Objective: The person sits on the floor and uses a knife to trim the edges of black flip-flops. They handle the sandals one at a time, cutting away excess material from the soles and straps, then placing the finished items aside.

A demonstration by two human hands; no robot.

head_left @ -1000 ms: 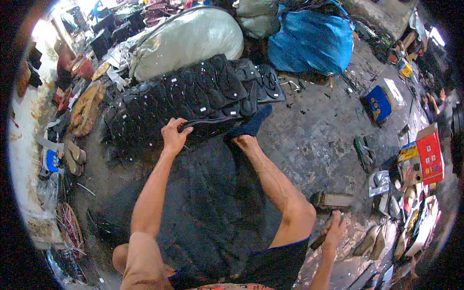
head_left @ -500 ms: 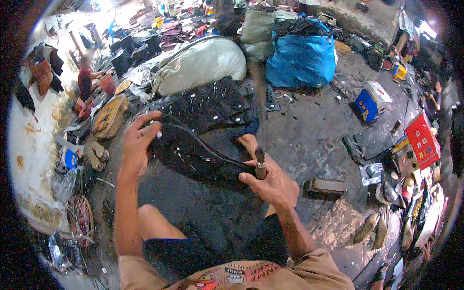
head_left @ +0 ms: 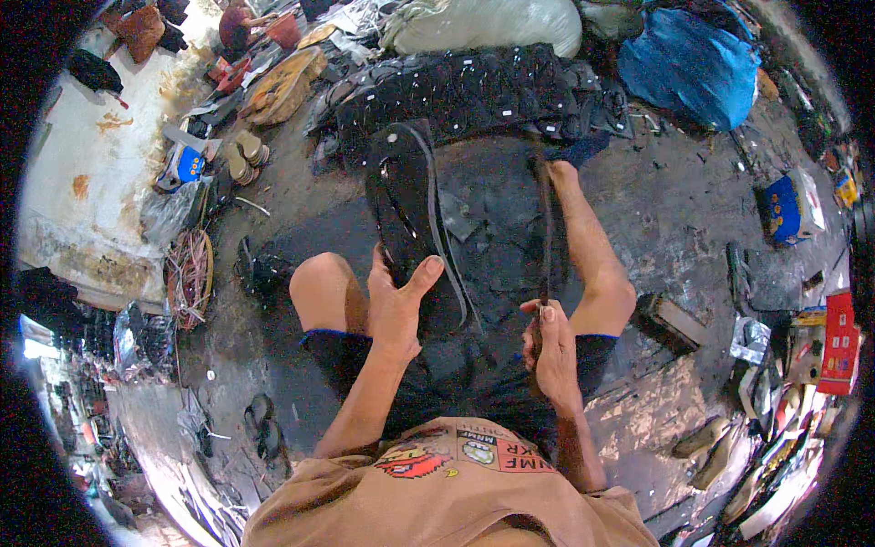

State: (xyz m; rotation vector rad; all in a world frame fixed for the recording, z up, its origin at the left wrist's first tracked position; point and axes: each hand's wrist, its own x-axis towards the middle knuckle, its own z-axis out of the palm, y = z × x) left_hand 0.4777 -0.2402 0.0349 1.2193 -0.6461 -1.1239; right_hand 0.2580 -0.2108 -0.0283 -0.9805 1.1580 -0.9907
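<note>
Head view: held a black sandal (head_left: 410,196) in the left hand (head_left: 396,310), by the near end. Pinched the near end there, with the thumb on top toward the right edge and the fingers along the left edge, partly out of sight. Pointed the sandal away from the body, with the long way running from near to far and leaning a little to the left at the far end. Could not tell about any touch with the floor (head_left: 679,191) under the sandal.

Held a long, thin brown stick (head_left: 546,228) in the right hand (head_left: 556,356), pinched at the near end between thumb and bent fingers. Pointed the stick nearly straight ahead too, almost side by side with the sandal, but off to the right, with a gap between. Could not see the far tip well.

Had the left hand touching the sandal, and the right hand apart, to the right of the sandal and a bit closer to the body. Had both hands between the knees (head_left: 324,287).

Saw rows of black sandals (head_left: 465,100) ahead, past the hands, and a dark sock (head_left: 583,150) near the right end. Saw a brown block (head_left: 674,319) beside the right knee, and a big blue bag (head_left: 688,64) far off to the upper right.
</note>
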